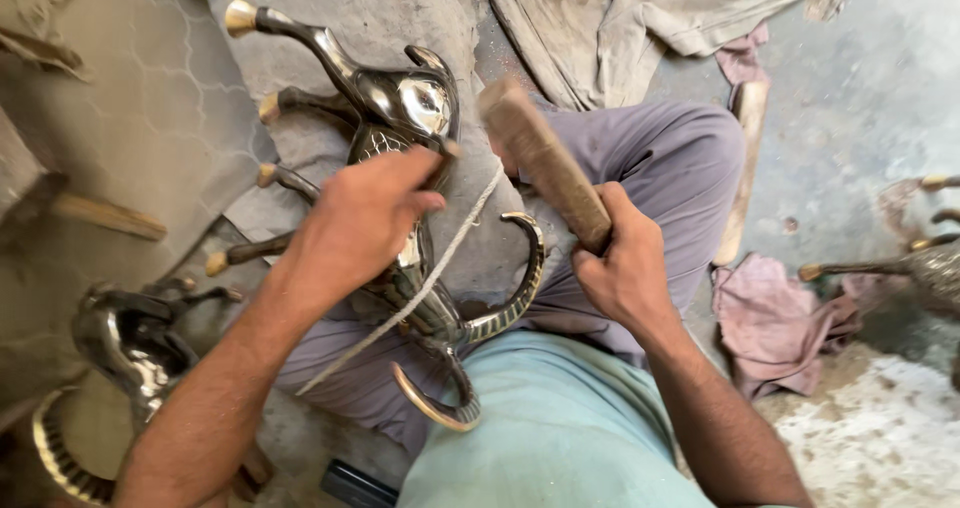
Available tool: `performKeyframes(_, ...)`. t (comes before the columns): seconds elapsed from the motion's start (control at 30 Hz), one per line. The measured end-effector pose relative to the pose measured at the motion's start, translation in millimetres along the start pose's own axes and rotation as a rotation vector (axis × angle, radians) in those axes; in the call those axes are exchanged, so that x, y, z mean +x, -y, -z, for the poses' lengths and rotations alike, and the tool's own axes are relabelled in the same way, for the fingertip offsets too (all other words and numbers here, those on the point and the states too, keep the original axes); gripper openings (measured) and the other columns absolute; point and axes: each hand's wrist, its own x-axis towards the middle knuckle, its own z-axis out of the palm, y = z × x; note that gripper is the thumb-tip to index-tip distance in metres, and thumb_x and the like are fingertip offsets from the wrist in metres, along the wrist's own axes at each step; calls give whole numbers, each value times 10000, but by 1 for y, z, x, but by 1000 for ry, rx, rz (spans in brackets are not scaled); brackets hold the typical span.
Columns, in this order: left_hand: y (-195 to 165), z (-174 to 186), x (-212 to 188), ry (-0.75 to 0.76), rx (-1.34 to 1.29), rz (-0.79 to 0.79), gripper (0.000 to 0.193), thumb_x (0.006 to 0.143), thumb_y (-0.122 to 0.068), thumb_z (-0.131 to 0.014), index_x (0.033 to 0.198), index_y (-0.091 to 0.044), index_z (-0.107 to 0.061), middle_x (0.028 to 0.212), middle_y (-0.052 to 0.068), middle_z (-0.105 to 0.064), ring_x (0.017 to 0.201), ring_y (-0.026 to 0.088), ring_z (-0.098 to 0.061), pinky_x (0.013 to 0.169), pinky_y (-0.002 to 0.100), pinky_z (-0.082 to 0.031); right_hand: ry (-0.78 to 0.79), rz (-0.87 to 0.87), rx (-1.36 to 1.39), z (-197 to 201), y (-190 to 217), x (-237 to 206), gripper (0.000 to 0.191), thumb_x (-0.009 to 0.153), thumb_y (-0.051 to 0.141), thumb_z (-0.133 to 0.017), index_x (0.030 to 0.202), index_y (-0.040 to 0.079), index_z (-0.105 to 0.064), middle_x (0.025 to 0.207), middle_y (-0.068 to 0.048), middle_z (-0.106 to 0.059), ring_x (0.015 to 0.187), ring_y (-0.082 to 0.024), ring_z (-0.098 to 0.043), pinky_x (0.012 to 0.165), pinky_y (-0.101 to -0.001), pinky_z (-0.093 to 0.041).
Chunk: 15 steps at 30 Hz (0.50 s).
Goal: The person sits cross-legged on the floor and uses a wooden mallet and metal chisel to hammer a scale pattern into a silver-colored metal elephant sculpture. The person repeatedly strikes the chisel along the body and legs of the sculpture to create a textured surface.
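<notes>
- Across the lap lies a brass deer figurine [400, 168], polished, curved horns toward the body.
- Left hand [360, 223] presses closed on its back, apparently pinching a small tool against the metal.
- Right hand [620, 263] grips a wooden mallet [545, 163], raised just right of the figurine.
- Judgement: hold the figurine firm and strike short and square.
- A cord [420, 288] crosses the figurine.

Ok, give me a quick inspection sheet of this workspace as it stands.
Surface: dusty concrete floor, grey cloth under the work.
Job's things: brass deer figure across the lap, white cord over it; wooden block.
Clutter: second brass figure, pink rag, wooden stick, another figure at right edge.
Hands: left hand presses the figure; right hand grips the block.
Cables: nothing seen.
Surroundings: crumpled cloth.
</notes>
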Motion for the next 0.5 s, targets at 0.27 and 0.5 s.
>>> performKeyframes(0.27,3,-13,-26,-270,-75,62,451,1000,-295,-743,1278,25,-588,1013,190,-692,860,327,-719,703,403,-568,-41,25,82,12,0,19,517,804,-5,-674,1307,15,-556,979,-140,-727,888,-205,-702,820,-336,-557)
performKeyframes(0.5,2,-17,-23,-219,-51,86,367,1004,-208,-748,1275,-11,-600,1000,188,-694,899,383,-703,738,454,-559,-24,118,-63,20,-2,42,466,848,-16,-633,1311,9,-583,1027,-147,-746,899,-216,-724,830,-340,-571)
